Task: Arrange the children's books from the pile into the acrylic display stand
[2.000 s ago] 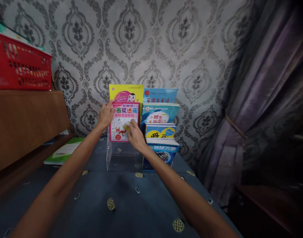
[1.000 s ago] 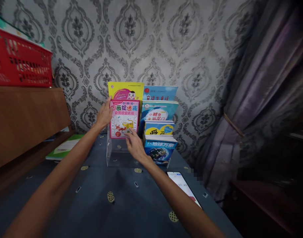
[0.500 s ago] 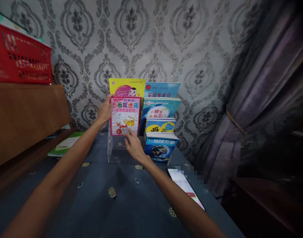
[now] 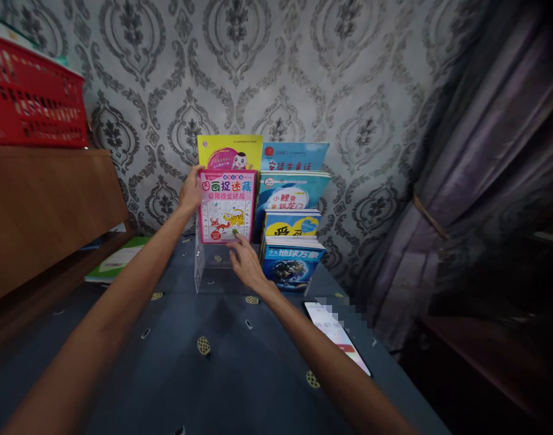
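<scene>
**Pink book (image 4: 226, 208) in clear rack (image 4: 197, 272)**

Head view: it stands before the yellow book (image 4: 226, 145), probably light, bendy, slick; best held by side edges. Left hand (image 4: 192, 188) touches its upper-left edge; right hand (image 4: 248, 264), apart, is by the lower edge; both grips unclear. Since 2 s ago, right fingertips dropped from mid-cover.
</scene>
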A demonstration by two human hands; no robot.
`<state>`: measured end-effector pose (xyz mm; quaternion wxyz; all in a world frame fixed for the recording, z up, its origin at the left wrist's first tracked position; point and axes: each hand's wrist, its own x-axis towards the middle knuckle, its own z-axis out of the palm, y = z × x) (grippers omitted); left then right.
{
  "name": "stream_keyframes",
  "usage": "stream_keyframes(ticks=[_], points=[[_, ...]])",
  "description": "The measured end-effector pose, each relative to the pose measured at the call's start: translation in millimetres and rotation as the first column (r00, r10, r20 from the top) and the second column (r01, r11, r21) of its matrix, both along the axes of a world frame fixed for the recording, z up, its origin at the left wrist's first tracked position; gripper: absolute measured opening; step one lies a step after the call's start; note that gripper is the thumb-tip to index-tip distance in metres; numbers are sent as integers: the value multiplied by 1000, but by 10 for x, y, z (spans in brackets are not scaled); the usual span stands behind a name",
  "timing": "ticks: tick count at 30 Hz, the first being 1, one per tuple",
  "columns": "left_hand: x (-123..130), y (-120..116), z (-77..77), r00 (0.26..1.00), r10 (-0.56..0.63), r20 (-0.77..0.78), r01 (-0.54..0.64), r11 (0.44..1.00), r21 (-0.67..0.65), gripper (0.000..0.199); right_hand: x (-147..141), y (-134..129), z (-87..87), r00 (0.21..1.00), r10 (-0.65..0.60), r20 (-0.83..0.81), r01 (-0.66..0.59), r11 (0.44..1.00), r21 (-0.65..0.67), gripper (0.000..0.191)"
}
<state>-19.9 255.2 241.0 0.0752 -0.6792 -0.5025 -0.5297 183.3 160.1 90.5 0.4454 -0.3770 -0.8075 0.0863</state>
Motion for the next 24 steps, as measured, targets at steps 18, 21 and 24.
stream_keyframes(ticks=[18, 21, 24], points=[[92, -487, -69, 993, 116, -6, -116, 992, -44, 51, 5, 11, 65, 1000, 8, -14, -7, 1000, 28, 31], [84, -537, -73, 994, 109, -21, -110, 993, -37, 51, -5, 9, 72, 1000, 1, -19, 0, 1000, 24, 30], [78, -581, -78, 994, 103, -49, -104, 994, -25, 51, -22, -14, 77, 1000, 2, -27, -1, 999, 32, 31]])
